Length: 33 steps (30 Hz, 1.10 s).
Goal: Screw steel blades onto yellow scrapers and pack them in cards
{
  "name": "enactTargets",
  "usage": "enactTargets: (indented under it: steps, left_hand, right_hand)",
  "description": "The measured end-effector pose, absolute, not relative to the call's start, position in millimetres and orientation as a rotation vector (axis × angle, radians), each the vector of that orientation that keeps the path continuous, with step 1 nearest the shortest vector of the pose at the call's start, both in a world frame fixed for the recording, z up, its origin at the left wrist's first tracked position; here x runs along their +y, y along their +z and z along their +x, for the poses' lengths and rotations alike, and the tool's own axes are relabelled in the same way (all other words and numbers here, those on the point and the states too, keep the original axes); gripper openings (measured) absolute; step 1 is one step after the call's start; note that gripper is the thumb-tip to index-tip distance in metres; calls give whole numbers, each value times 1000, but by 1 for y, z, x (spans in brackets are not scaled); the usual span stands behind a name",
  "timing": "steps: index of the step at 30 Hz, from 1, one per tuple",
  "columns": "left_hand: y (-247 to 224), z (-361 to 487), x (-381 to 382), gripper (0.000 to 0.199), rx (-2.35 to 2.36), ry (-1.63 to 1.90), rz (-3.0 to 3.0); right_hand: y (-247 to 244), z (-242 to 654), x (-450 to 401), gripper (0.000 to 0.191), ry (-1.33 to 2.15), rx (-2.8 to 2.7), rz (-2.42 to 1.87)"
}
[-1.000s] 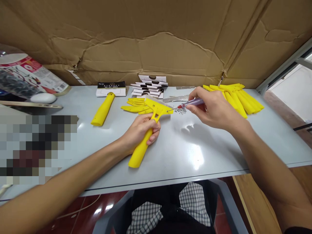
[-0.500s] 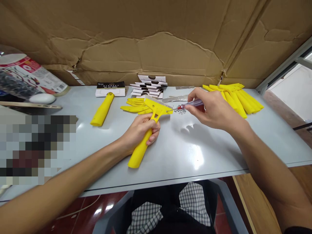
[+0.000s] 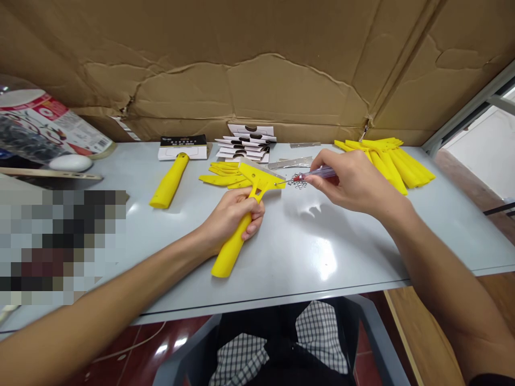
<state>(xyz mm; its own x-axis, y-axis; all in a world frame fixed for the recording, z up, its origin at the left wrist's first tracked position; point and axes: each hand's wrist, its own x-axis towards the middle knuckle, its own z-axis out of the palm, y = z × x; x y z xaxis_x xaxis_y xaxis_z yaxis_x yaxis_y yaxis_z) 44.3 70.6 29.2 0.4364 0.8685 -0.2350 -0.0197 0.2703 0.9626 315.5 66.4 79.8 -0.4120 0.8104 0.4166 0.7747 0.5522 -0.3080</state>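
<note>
Now grips a scraper [image 3: 236, 239] in the left hand [image 3: 228, 215], closed around the upper part of its handle, with thumb laid across and fingers wrapped about it. Holds it tilted over the middle of the table [image 3: 281, 252], head toward the back edge, butt slanting down to the left toward the front edge. Pinches a screwdriver [image 3: 323, 171] in the right hand [image 3: 356, 178], closed on its clear purplish grip between thumb and fingers, and points the shaft leftward. Has the tip at the right end of the scraper's head, on a spot too small to tell as screw or hole.

Has a heap of metal bits [image 3: 298, 186] on the table beneath and around the screwdriver's red collar. Shows metal strips [image 3: 292, 162] lying flat behind those, nearer the back edge, and a pile of yellow parts [image 3: 219, 177] partly behind the scraper's head. Includes stacked cards [image 3: 247, 143] at the back edge, plus a single card [image 3: 183, 151] farther left along it, just beside the top of a loose handle [image 3: 170, 183]. Has a fan of yellow pieces [image 3: 406, 163] near the back right corner, past the right hand, and a mouse [image 3: 70, 163] near the back left corner.
</note>
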Motion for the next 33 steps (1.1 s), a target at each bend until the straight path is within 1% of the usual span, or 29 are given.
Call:
enactTargets:
  steps: [5, 9, 18, 22, 24, 26, 29, 33]
  left_hand:
    - [27, 44, 72, 22, 945, 729, 1139]
    - [27, 44, 72, 22, 952, 722, 1140]
    - [29, 46, 69, 19, 985, 705, 1190]
    - [28, 47, 67, 19, 1008, 678, 1283]
    - [28, 47, 66, 19, 1006, 687, 1271]
    - [29, 47, 67, 19, 1002, 701, 1232]
    - [30, 47, 68, 19, 995, 705, 1201]
    - [29, 47, 69, 18, 990, 712, 1180]
  right_hand:
    - [83, 314, 62, 12, 168, -2314, -1243]
    - [82, 313, 62, 12, 130, -2302, -1285]
    - [82, 309, 61, 37, -10, -2330, -1496]
    - [85, 310, 61, 51, 12, -2354, -1600]
    - [87, 311, 62, 54, 41, -2370, -1620]
    - [88, 313, 61, 45, 73, -2374, -1598]
    - [90, 316, 58, 24, 143, -2372, -1485]
    - [88, 316, 58, 14, 218, -2363, -1296]
